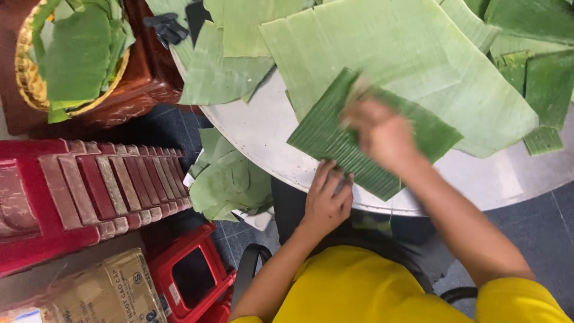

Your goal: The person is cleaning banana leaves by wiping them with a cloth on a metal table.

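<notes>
A dark green banana leaf piece (pixel 332 137) lies on the round white table (pixel 263 134) near its front edge. My left hand (pixel 327 200) presses flat on the leaf's near corner at the table rim, fingers spread. My right hand (pixel 379 131) rests on the middle of the same leaf and is motion-blurred; whether it holds a cloth or anything else I cannot tell. A large pale green banana leaf sheet (pixel 406 54) lies beneath and behind the dark piece.
More cut leaf pieces (pixel 538 78) cover the table's right and far side. A woven basket of leaves (pixel 75 57) sits on a wooden stand at upper left. Stacked red plastic stools (pixel 84 191), leaf scraps (pixel 230 179) and a cardboard box (pixel 107 293) stand on the floor.
</notes>
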